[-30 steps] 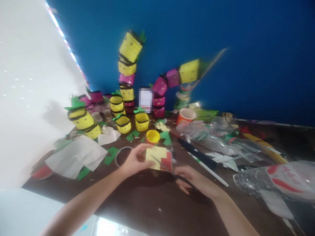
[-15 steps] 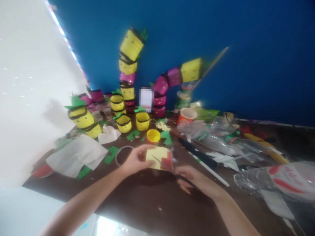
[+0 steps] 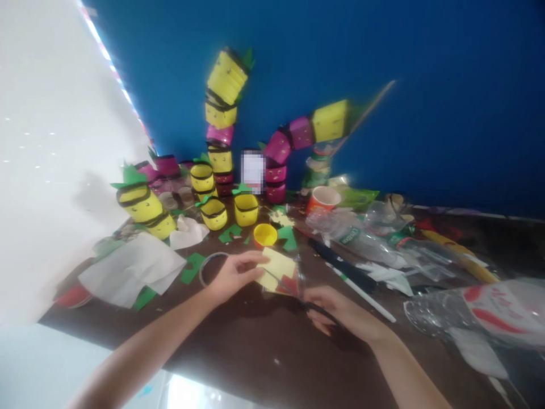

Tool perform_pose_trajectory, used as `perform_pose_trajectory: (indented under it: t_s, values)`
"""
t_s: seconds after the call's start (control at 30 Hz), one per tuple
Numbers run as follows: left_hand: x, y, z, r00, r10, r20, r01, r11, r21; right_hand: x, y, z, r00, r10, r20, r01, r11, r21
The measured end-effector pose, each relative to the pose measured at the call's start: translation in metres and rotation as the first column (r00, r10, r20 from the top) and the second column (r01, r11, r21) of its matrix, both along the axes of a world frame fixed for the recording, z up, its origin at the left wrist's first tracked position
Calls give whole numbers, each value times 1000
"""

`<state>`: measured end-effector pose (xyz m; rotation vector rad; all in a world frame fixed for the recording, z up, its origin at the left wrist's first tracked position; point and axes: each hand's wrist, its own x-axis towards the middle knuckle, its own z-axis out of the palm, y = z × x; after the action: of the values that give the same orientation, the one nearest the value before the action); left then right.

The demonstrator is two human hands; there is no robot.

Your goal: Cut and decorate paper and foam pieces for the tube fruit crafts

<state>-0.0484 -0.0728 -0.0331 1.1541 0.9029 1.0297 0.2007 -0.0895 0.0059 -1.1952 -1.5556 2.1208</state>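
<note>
My left hand (image 3: 236,276) pinches a pale yellow piece of paper (image 3: 279,261) by its left side, above the dark brown table (image 3: 238,346). In my right hand (image 3: 334,307) is a pair of scissors (image 3: 309,305), its blades lying across the yellow paper from the lower right. A red patch (image 3: 290,284) shows by the paper's lower right corner; whether it is part of the paper or a thing under it I cannot tell. Just beyond the paper stands a small yellow cup (image 3: 265,235). A roll of tape (image 3: 208,270) lies behind my left wrist.
Yellow and magenta cup figures (image 3: 221,111) rise at the back against the blue wall. White sheets (image 3: 134,267) and green scraps (image 3: 193,268) lie to the left. Clear plastic bottles (image 3: 443,312), a white stick (image 3: 366,296) and a red cup (image 3: 326,199) occupy the right.
The yellow paper has turned clockwise in my left hand, its upper edge now slanting down to the right. My right hand and the scissors have hardly moved.
</note>
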Motion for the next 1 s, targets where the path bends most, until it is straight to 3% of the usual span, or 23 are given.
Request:
perform_pose_trajectory:
  t_s: [0.23, 0.7, 1.0]
  values:
    - [1, 0, 4, 982, -30, 188, 39, 998, -44, 2, -1, -6, 1000, 11, 28, -11, 1000, 11]
    - [2, -3, 4, 978, -89, 188, 97, 995, -35, 2, -3, -10, 995, 24, 94, -26, 999, 23]
    - [2, -2, 5, 945, -148, 290, 174, 983, -64, 0, -2, -8, 993, 51, 110, -54, 998, 28]
